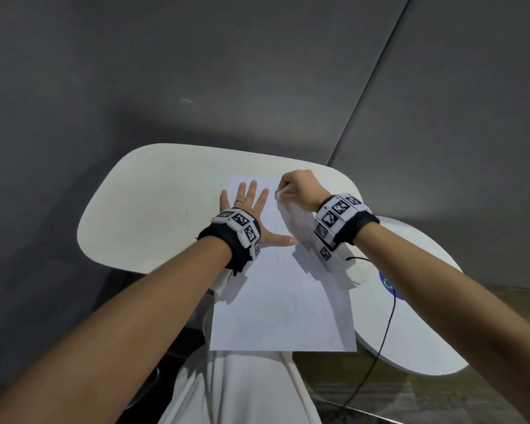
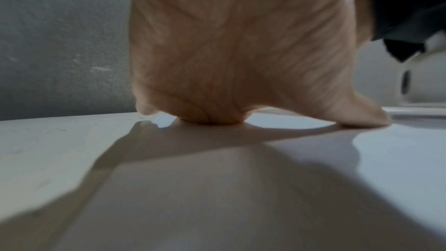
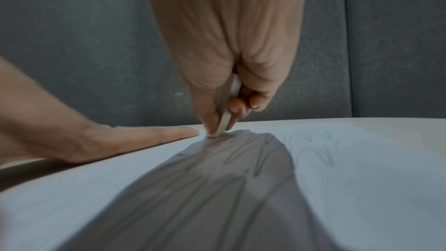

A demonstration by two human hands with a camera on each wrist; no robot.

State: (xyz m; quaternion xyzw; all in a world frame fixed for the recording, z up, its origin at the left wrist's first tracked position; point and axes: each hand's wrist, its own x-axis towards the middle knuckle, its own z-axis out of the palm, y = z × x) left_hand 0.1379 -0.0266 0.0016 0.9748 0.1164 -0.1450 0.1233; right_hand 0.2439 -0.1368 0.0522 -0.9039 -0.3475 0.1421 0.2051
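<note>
On the white table (image 1: 135, 209) I see a sheet of paper (image 1: 282, 301) lying lengthwise away from me, its near end reaching past the table's edge. My left hand (image 1: 251, 209) lies flat on the far left part of the sheet, fingers straight and spread, thumb stretched toward the sheet's middle, gripping nothing and simply pressing the paper down. My right hand (image 1: 297, 188) is over the far right part of the sheet, curled tight round a white eraser (image 3: 225, 106); the right wrist view shows the thumb on one flat face and the fingers on the other, with the eraser's lower tip touching the paper. That tip sits just beside my left forefinger's tip. Faint pencil marks (image 3: 241, 157) run across the sheet nearer to me than the eraser, partly under the hand's shadow, and more lie to the right of it. Both wrists carry black bands with black-and-white marker tiles (image 1: 337, 215). Right of the sheet a second white round surface (image 1: 410, 332) sits lower, bearing a purple sticker (image 1: 389, 286) and a black cable (image 1: 386, 325). Beyond the sheet's far edge stands a grey wall (image 1: 196, 71).
</note>
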